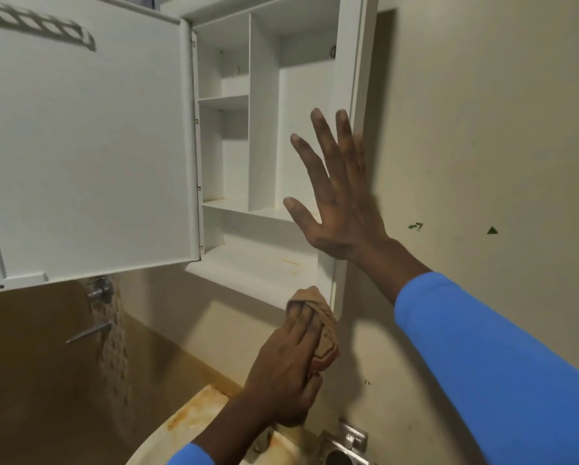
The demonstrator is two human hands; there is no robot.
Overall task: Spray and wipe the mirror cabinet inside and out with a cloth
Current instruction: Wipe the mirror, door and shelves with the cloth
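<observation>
The white mirror cabinet (264, 129) hangs on the beige wall with its one flat white door (90, 146) swung wide to the left, the door's far edge cut off. Bare wall runs off to the right. The right hand (338, 196), fingers spread wide, lies at the cabinet's right edge. The left hand (281, 374) grips one crumpled tan cloth (325, 323) at the bottom shelf's right front corner.
</observation>
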